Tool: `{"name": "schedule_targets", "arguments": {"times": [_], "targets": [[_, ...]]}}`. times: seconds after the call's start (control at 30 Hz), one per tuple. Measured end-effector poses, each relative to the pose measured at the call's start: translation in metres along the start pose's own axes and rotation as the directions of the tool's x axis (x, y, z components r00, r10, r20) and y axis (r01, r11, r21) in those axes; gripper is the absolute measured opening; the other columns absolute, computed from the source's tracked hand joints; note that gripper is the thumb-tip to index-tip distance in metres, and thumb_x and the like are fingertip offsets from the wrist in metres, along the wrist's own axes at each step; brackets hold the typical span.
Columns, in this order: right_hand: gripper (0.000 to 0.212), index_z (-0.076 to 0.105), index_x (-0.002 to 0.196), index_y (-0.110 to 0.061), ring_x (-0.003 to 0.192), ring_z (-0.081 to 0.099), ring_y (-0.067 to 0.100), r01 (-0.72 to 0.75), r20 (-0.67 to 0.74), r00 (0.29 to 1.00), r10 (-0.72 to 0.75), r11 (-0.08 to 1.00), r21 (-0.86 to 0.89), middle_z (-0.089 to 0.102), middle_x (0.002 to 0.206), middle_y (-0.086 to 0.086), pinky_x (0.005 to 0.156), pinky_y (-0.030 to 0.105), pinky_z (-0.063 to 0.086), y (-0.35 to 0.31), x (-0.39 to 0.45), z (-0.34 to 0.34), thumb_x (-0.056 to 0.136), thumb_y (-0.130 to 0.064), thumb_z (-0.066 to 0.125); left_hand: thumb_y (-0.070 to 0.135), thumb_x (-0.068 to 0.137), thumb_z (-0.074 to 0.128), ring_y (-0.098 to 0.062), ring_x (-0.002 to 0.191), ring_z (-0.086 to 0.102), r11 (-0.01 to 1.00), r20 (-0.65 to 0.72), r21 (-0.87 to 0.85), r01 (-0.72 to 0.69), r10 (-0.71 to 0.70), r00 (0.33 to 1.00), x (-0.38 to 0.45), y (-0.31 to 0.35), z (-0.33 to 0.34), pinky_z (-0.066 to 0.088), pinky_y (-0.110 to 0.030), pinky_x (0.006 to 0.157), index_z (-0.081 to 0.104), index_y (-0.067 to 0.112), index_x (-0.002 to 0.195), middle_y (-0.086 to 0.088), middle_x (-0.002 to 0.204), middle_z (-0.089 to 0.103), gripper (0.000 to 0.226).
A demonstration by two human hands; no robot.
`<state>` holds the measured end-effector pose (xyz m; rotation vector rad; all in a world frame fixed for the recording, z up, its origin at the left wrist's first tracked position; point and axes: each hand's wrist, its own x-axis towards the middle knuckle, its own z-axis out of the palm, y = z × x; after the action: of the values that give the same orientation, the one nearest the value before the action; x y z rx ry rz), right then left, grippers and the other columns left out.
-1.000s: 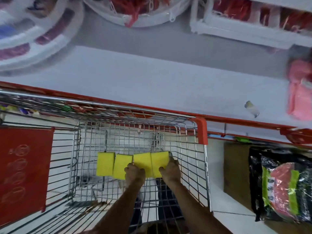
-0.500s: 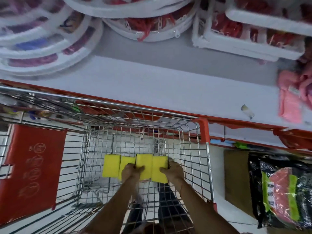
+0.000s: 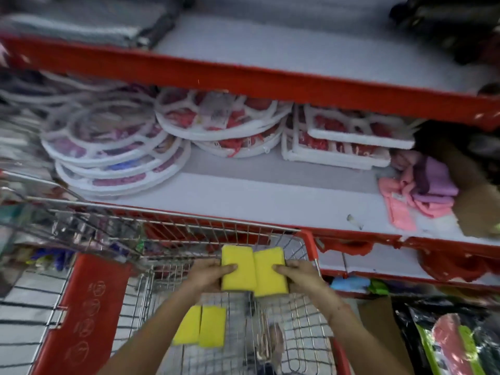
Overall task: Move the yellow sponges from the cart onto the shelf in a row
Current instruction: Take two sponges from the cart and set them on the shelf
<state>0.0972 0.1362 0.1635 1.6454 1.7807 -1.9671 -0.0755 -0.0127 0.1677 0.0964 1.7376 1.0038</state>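
My left hand (image 3: 207, 276) grips one yellow sponge (image 3: 238, 267) and my right hand (image 3: 296, 274) grips a second yellow sponge (image 3: 270, 273). Both sponges are held side by side, touching, above the wire cart (image 3: 189, 228) near its front rim. Two more yellow sponges (image 3: 200, 326) lie next to each other on the cart floor below my left forearm. The grey shelf (image 3: 257, 201) with a red front edge runs just beyond the cart.
Stacks of white round trays (image 3: 113, 158) and white rectangular trays (image 3: 341, 142) sit at the back of the shelf. Pink and purple cloths (image 3: 422, 193) lie at its right. A red child-seat flap (image 3: 89, 307) stands at the cart's left. A higher shelf (image 3: 270, 82) overhangs.
Both hands lifted two sponges out of the row of sponges on the cart floor and raised them toward the cart rim. The view tilted up, showing more of the shelves.
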Motion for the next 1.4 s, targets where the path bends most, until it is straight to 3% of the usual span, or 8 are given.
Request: {"name": "schedule_targets", "arguments": {"times": [0.1, 0.2, 0.33, 0.8, 1.0, 1.1, 1.27, 1.4], "targets": [[0.041, 0.058, 0.121, 0.009, 0.11, 0.064, 0.033, 0.101, 0.02, 0.995, -0.102, 0.994, 0.048, 0.064, 0.123, 0.023, 0.087, 0.041, 0.055, -0.047, -0.026, -0.014, 0.087, -0.012, 0.066, 0.019, 0.077, 0.079, -0.029, 0.097, 0.069, 0.995, -0.009, 0.004, -0.101, 0.101, 0.995, -0.022, 0.045, -0.014, 0.06, -0.041, 0.082, 0.064, -0.006, 0.109, -0.019, 0.114, 0.07, 0.043], [0.042, 0.058, 0.121, 0.011, 0.111, 0.064, 0.036, 0.179, 0.03, 0.983, -0.183, 0.979, 0.092, 0.065, 0.121, 0.025, 0.094, 0.044, 0.053, -0.095, -0.048, -0.028, 0.086, -0.012, 0.068, 0.023, 0.076, 0.08, -0.025, 0.085, 0.072, 0.982, 0.016, -0.004, -0.191, 0.191, 0.981, -0.045, 0.09, -0.025, 0.062, -0.031, 0.063, 0.065, -0.003, 0.103, -0.02, 0.11, 0.073, 0.041], [0.038, 0.063, 0.116, 0.003, 0.098, 0.071, 0.028, 0.296, 0.072, 0.95, -0.303, 0.95, 0.096, 0.07, 0.116, 0.019, 0.073, 0.03, 0.06, -0.153, -0.072, -0.051, 0.085, -0.019, 0.069, 0.027, 0.075, 0.08, -0.021, 0.076, 0.074, 0.954, 0.031, 0.015, -0.301, 0.3, 0.953, -0.073, 0.147, -0.037, 0.06, -0.024, 0.053, 0.069, -0.003, 0.105, -0.015, 0.104, 0.074, 0.044], [0.02, 0.068, 0.096, -0.005, 0.065, 0.073, 0.012, 0.559, 0.005, 0.825, -0.564, 0.819, 0.128, 0.076, 0.079, 0.003, 0.057, 0.023, 0.06, -0.328, -0.107, -0.128, 0.084, -0.021, 0.07, 0.021, 0.081, 0.075, -0.019, 0.076, 0.069, 0.82, 0.032, -0.045, -0.57, 0.571, 0.82, -0.138, 0.337, -0.04, 0.061, -0.024, 0.053, 0.058, -0.003, 0.125, -0.014, 0.104, 0.072, 0.053], [0.035, 0.059, 0.113, 0.005, 0.077, 0.068, 0.021, 0.536, -0.065, 0.844, -0.533, 0.829, 0.163, 0.07, 0.092, 0.013, 0.059, 0.027, 0.059, -0.374, -0.083, -0.142, 0.086, -0.016, 0.068, 0.015, 0.08, 0.076, -0.02, 0.069, 0.068, 0.815, 0.004, -0.017, -0.579, 0.579, 0.815, -0.127, 0.389, -0.027, 0.059, -0.026, 0.044, 0.047, -0.008, 0.133, -0.014, 0.087, 0.069, 0.065], [0.043, 0.056, 0.12, 0.01, 0.095, 0.065, 0.029, 0.492, -0.06, 0.87, -0.489, 0.856, 0.16, 0.067, 0.112, 0.021, 0.08, 0.037, 0.055, -0.383, -0.065, -0.148, 0.086, -0.013, 0.069, 0.017, 0.081, 0.075, -0.017, 0.065, 0.066, 0.841, 0.006, 0.056, -0.538, 0.539, 0.842, -0.112, 0.398, -0.017, 0.057, -0.025, 0.041, 0.052, -0.007, 0.129, -0.011, 0.08, 0.066, 0.059], [0.032, 0.058, 0.108, 0.003, 0.088, 0.065, 0.026, 0.442, -0.058, 0.897, -0.438, 0.888, 0.124, 0.066, 0.106, 0.017, 0.067, 0.033, 0.055, -0.391, -0.043, -0.154, 0.082, -0.01, 0.072, 0.017, 0.079, 0.078, -0.021, 0.069, 0.066, 0.855, -0.026, 0.132, -0.502, 0.51, 0.86, -0.086, 0.407, -0.016, 0.059, -0.035, 0.073, 0.053, -0.009, 0.126, -0.014, 0.087, 0.068, 0.059], [0.031, 0.057, 0.104, 0.002, 0.073, 0.066, 0.02, 0.425, -0.068, 0.904, -0.421, 0.903, 0.066, 0.069, 0.095, 0.015, 0.057, 0.031, 0.054, -0.396, -0.033, -0.151, 0.081, -0.011, 0.073, 0.021, 0.075, 0.081, -0.032, 0.092, 0.07, 0.854, -0.101, 0.237, -0.463, 0.496, 0.863, -0.076, 0.408, -0.02, 0.058, -0.039, 0.077, 0.055, -0.008, 0.117, -0.021, 0.111, 0.069, 0.057]]}}
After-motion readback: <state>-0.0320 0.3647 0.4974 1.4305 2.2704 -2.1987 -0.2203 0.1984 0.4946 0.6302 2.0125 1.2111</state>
